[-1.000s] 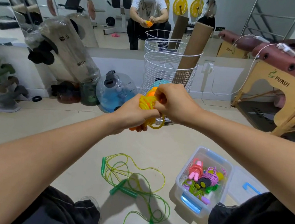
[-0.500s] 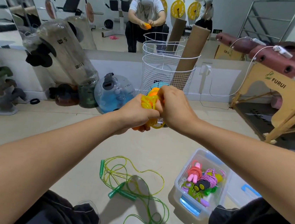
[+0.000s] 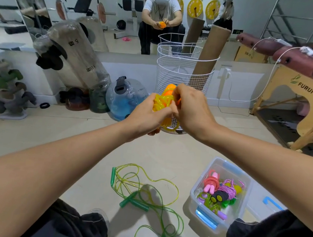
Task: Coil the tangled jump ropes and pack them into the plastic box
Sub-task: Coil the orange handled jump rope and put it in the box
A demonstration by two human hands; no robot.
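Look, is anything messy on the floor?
Yes. The green ropes lie tangled and loose on the floor beside the box, not coiled yet.

Right fingers (image 3: pixel 175 96) now higher on coil (image 3: pixel 159 104)

Both hands (image 3: pixel 172 110) raised together — fingers (image 3: pixel 175 96) curled
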